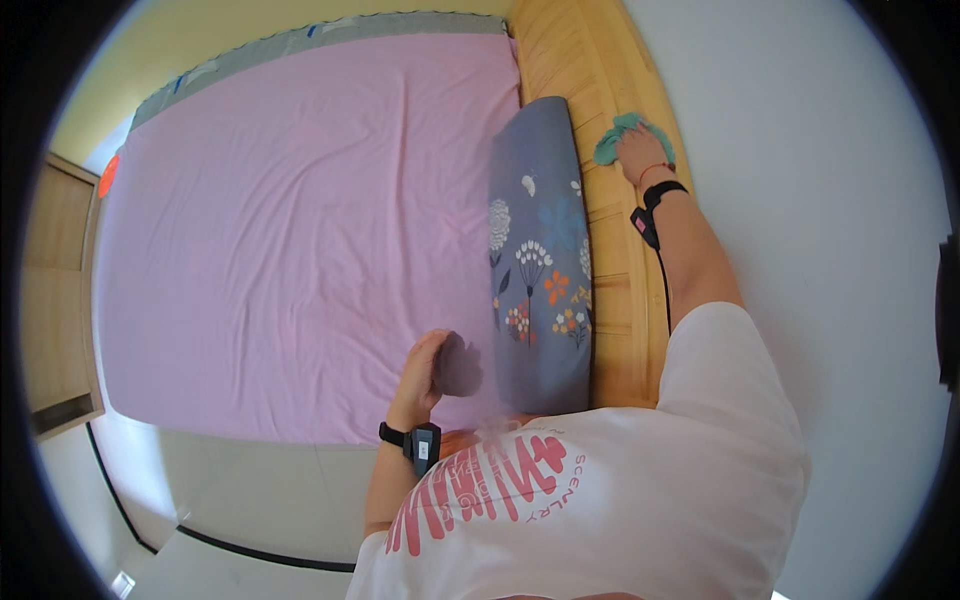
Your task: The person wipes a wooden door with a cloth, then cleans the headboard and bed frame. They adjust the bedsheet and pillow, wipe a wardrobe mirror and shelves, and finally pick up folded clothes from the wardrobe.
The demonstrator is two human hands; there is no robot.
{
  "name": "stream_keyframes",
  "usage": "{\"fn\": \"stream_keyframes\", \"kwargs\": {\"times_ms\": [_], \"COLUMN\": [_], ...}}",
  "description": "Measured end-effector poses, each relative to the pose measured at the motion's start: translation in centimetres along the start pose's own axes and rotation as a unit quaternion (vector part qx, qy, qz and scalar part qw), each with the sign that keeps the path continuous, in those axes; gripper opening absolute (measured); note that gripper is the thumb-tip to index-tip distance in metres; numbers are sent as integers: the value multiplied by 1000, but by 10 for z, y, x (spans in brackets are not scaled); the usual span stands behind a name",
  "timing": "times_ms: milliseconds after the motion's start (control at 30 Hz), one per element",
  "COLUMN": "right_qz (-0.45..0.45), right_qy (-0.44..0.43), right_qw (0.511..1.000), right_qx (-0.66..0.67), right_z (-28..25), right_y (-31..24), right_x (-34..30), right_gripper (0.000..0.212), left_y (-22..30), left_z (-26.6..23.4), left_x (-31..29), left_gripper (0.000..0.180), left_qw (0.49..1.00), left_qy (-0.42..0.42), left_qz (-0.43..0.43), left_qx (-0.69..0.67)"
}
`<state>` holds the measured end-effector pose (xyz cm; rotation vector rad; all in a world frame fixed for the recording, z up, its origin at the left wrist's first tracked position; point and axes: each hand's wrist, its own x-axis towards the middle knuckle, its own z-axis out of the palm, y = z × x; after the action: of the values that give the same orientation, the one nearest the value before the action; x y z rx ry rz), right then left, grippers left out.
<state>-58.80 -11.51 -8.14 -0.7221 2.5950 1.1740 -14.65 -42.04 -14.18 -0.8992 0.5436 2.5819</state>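
Observation:
My right hand [640, 152] is stretched far out to the right, pressing a crumpled green cloth [610, 148] against the wooden headboard [610, 245] near its outer edge. Its fingers are bent over the cloth. Lower down, my left hand [420, 368] is over the near part of the pink bed sheet [270, 240], seen edge-on with its fingers stretched out and nothing visible in them. A dark, shadow-like patch [460, 368] shows right beside its palm. Between my hands, a grey-blue pillow [545, 230] with a flower pattern lies along the headboard.
A white wall [800, 150] rises beyond the headboard on the right. Past the bed's left end is a light wooden cabinet [62, 280], with a small orange-red object [108, 177] near the bed's corner. Pale floor [270, 490] with a dark strip lies at lower left.

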Motion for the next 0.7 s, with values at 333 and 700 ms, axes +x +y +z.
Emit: {"fn": "stream_keyframes", "kwargs": {"times_ms": [333, 700], "right_qz": [54, -4], "right_qy": [24, 80], "right_qw": [989, 986], "right_qx": [134, 149], "right_z": [39, 10], "right_y": [-62, -171], "right_x": [-123, -317], "right_gripper": [30, 15], "left_y": [-1, -79], "left_z": [-1, 18], "left_x": [50, 103], "left_gripper": [26, 80], "left_qw": [981, 876], "left_qy": [-118, -161], "left_qz": [24, 37], "left_qx": [152, 452]}}
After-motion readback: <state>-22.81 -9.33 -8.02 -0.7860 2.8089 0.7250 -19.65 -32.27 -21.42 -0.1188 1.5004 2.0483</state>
